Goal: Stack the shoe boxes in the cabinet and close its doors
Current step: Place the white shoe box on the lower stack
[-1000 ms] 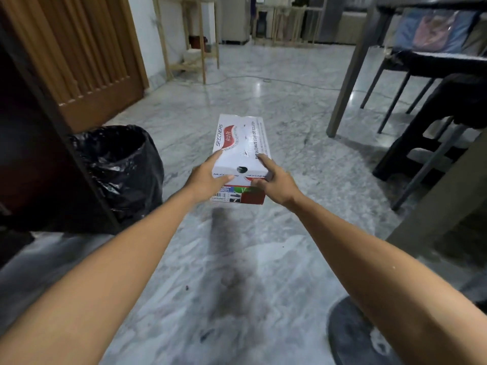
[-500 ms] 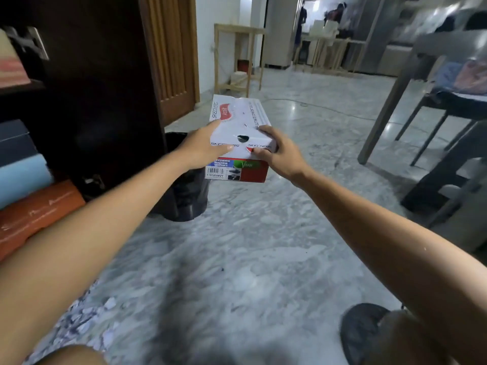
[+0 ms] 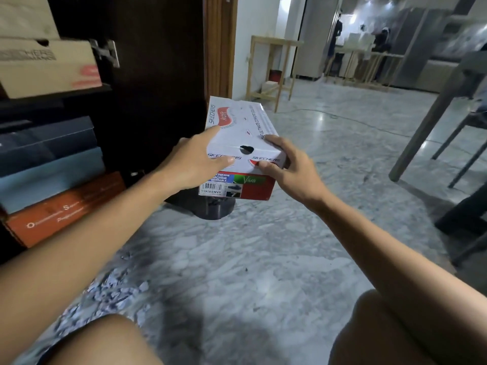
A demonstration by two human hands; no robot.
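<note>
My left hand [image 3: 188,164] grips the near left corner of the box [image 3: 241,151]: the thumb lies flat across the near end, the forefinger runs along the lid's left edge, and the other fingers are hidden under the box. My right hand [image 3: 287,167] clamps the near right corner, thumb pressed on the near end by the red logo, fingers curled over the lid's right edge with their tips out of sight down the far side. Between my two thumbs the lid's small dark hole shows.

The box hangs in the air at centre frame, white lid on top, red base below, its label toward me. Its far end is blurred. Beneath it a dark round thing [image 3: 216,210] sits on the floor [image 3: 263,259], mostly covered by the box, so I cannot tell what it is.

At the left edge of the frame the cabinet [image 3: 147,75] stands open, its dark interior hard to read. On the lower shelf lies a stack cut off by the frame: an orange box [image 3: 63,209] at the bottom, a pale blue one [image 3: 52,180] on it, dark ones above. On the upper shelf sits a tan box [image 3: 47,67], smeared by blur. My knees fill the bottom corners. At upper right a table leg [image 3: 427,127] slants in.
</note>
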